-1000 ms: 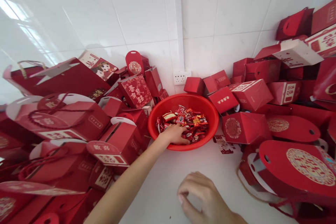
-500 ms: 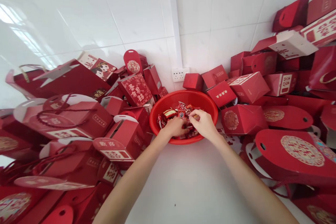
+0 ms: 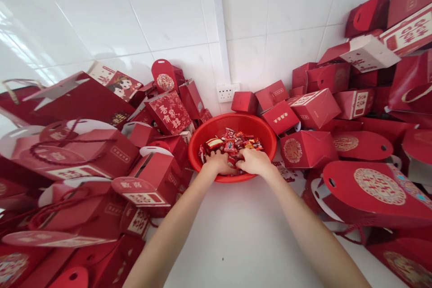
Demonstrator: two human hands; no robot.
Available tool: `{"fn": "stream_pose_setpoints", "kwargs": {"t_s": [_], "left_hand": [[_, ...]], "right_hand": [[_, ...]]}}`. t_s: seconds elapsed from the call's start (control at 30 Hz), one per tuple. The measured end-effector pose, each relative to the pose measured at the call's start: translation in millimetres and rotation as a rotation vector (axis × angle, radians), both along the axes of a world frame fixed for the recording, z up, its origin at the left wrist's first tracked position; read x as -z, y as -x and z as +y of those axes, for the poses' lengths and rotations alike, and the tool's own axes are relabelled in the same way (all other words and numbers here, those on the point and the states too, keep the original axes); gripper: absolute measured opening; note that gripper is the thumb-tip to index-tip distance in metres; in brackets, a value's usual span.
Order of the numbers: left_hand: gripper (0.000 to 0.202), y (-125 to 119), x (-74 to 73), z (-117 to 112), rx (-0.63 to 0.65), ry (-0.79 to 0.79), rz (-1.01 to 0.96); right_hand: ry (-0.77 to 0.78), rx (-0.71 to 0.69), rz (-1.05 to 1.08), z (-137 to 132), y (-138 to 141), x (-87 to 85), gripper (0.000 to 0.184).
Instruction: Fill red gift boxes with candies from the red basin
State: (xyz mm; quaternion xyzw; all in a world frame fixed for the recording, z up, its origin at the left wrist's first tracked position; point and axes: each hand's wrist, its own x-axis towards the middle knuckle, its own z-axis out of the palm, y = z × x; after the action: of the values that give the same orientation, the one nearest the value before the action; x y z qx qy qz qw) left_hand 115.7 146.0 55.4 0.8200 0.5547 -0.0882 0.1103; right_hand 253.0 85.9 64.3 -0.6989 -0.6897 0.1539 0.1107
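A red plastic basket (image 3: 195, 155) with perforated walls holds a heap of small wrapped candies (image 3: 230, 145), mostly red with some gold. Low in the heap, near the basket's front rim, my left hand (image 3: 219, 162) rests on the candies with its fingers spread. My right hand (image 3: 254, 161) reaches in from the other side, thumb and forefinger apart over the wrappers. Its remaining fingers are partly hidden, and I make out no candy held in either hand. The two hands are close together, with a narrow gap between them.
Red gift boxes (image 3: 153, 180) are piled along the left, some with cord handles. More red boxes (image 3: 308, 148) are stacked on the right, close to the basket. Behind is a white tiled wall with a socket (image 3: 227, 93). The white tabletop (image 3: 222, 229) lies in front.
My right hand has moved down and slightly left, out of its pinch over the candies. My left fingers have spread and shifted slightly left. The view has shifted slightly.
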Motion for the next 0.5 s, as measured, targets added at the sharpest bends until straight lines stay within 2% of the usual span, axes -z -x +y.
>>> {"fn": "stream_pose_setpoints", "kwargs": {"t_s": [0.1,0.27,0.5], "left_hand": [[0.085,0.1,-3.2,0.6,0.006,0.018,-0.012],[0.046,0.8,-6.3,3.6,0.020,-0.021,-0.088],[0.012,4.6,-0.1,8.8,0.082,0.042,-0.274]], "right_hand": [[0.016,-0.006,-0.032,-1.1,1.5,-1.7,0.033],[0.027,-0.027,-0.044,-2.0,1.5,-3.2,0.035],[0.030,-0.052,-0.022,-1.8,0.1,-2.9,0.038]]}}
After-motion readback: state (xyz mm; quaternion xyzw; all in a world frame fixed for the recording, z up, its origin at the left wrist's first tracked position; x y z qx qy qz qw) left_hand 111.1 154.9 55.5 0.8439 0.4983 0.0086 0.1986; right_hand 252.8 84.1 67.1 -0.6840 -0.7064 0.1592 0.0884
